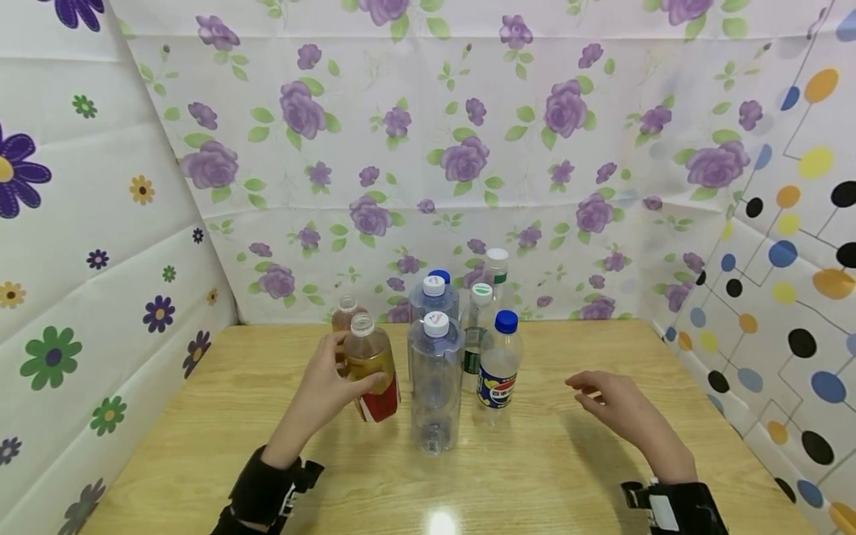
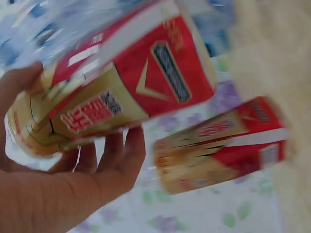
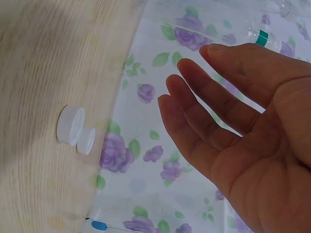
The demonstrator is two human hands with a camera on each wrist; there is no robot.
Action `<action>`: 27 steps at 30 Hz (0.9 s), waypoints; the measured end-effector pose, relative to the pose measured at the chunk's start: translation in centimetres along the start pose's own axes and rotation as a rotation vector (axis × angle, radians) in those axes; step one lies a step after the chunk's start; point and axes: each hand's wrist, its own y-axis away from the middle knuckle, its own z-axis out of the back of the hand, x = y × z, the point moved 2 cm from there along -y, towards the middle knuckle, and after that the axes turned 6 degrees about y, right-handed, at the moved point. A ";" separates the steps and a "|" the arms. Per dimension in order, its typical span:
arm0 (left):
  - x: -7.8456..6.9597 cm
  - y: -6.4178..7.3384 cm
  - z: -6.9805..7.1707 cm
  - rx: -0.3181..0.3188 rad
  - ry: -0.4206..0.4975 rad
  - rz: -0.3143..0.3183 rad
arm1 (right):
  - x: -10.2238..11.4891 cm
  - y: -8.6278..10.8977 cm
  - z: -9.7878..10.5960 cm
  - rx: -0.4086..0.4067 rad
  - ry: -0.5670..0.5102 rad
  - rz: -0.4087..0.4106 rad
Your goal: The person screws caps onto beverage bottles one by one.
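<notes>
My left hand (image 1: 332, 386) grips a clear plastic bottle (image 1: 378, 402) with a red and gold label, thumb on one side and fingers around the other. It tilts slightly. A second red and gold bottle (image 2: 221, 145) stands just behind it, apart from the hand in the left wrist view. To the right of the held bottle stands a large clear bottle with a white cap (image 1: 435, 401). Over the table's right side, my right hand (image 1: 618, 405) hovers with relaxed, gently bent fingers and holds nothing. The right wrist view shows its palm (image 3: 262, 145) bare.
Several more bottles cluster mid-table, among them a blue-capped one with a blue label (image 1: 498, 379) and a green-labelled one (image 1: 473, 342). Two white caps (image 3: 71, 125) lie on the wooden table (image 1: 535, 475). Flowered sheets (image 1: 428, 148) enclose the back and sides.
</notes>
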 end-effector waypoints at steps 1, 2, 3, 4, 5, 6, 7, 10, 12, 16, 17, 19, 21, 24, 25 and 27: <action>-0.4 0.3 0.2 0.018 0.010 -0.004 | 0.0 0.0 0.0 -0.002 0.002 0.000; -0.9 0.6 0.4 0.036 0.017 -0.011 | 0.0 0.1 0.0 -0.003 0.004 0.001; -1.4 0.9 0.5 0.053 0.020 -0.024 | 0.0 0.1 0.1 -0.005 0.005 0.001; -1.8 1.2 0.6 0.070 0.021 -0.035 | 0.0 0.1 0.1 -0.007 0.007 0.002; -2.3 1.6 0.6 0.089 0.023 -0.047 | 0.0 0.1 0.1 -0.008 0.007 0.003; -2.8 1.9 0.5 0.110 0.030 -0.056 | -0.1 0.1 0.1 -0.009 0.007 0.002; -3.2 2.2 0.4 0.130 0.032 -0.070 | -0.1 0.1 0.1 -0.010 0.007 0.002; -4.5 3.2 -0.1 0.214 0.050 -0.094 | -0.1 0.1 0.1 -0.015 0.006 0.007; -5.1 3.8 -0.6 0.273 0.063 -0.116 | -0.1 0.2 0.2 -0.020 0.007 0.009; -5.9 4.8 -1.9 0.359 0.090 -0.159 | -0.1 0.2 0.4 -0.026 0.014 0.016; -5.9 5.0 -2.4 0.372 0.100 -0.165 | -0.1 0.2 0.4 -0.025 0.014 0.012; -5.8 5.2 -3.4 0.393 0.114 -0.159 | -0.1 0.2 0.5 -0.020 0.014 0.011; -5.4 5.2 -4.6 0.392 0.110 -0.149 | -0.1 0.2 0.5 -0.017 0.010 0.006; -4.7 5.2 -6.0 0.371 0.080 -0.128 | -0.1 0.3 0.5 -0.018 0.009 0.003; -4.5 5.2 -6.4 0.359 0.069 -0.126 | -0.1 0.3 0.4 -0.021 0.010 0.005; -4.2 5.2 -7.0 0.337 0.059 -0.121 | -0.1 0.3 0.4 -0.028 0.014 0.007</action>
